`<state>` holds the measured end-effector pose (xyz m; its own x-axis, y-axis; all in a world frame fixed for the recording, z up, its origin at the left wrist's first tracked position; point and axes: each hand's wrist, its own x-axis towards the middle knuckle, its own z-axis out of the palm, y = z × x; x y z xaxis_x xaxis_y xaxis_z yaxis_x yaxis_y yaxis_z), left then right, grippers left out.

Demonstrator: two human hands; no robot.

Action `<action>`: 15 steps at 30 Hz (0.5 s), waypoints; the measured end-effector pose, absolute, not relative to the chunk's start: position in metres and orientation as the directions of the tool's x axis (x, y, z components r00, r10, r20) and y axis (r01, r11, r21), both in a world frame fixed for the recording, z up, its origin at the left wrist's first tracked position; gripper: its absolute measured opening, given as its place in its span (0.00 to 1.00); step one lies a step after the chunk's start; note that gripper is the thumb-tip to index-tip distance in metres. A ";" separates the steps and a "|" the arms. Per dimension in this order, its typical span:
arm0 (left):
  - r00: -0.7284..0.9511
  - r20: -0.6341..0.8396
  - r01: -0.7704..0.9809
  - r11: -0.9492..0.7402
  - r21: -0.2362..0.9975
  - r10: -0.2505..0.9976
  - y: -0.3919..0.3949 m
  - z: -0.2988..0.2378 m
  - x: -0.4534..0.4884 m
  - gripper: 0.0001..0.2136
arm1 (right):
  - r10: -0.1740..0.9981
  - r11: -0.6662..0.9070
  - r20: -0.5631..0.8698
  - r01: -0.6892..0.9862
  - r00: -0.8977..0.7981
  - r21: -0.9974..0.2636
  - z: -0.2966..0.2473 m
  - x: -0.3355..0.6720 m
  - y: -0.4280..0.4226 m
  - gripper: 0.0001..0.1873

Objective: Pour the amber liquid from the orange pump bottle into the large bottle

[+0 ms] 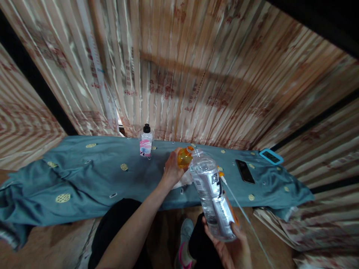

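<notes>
Hands both clamped, I lean over the cloth-covered surface (pixel 98 175), whose creases could tip anything set down carelessly. Big and tilted, the clear bottle (pixel 210 190) is gripped only near its base by my right hand (pixel 238 250); a slack hold there could let its top swing. Its mouth points at the small orange jar (pixel 183 160) in my left hand (pixel 171 169); whether they touch, I can't tell, but a jerk could knock them together. Beside the bottle, the thin white cable (pixel 243 213) might snag.
</notes>
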<state>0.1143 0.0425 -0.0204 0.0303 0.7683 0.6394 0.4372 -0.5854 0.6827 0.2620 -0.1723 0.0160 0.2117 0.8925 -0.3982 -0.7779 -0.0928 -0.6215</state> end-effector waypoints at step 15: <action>0.055 0.608 0.412 -0.573 0.708 0.792 0.040 -0.016 0.114 0.36 | 0.867 -0.039 -0.396 -0.753 0.301 -0.657 0.020 0.261 -0.174 0.23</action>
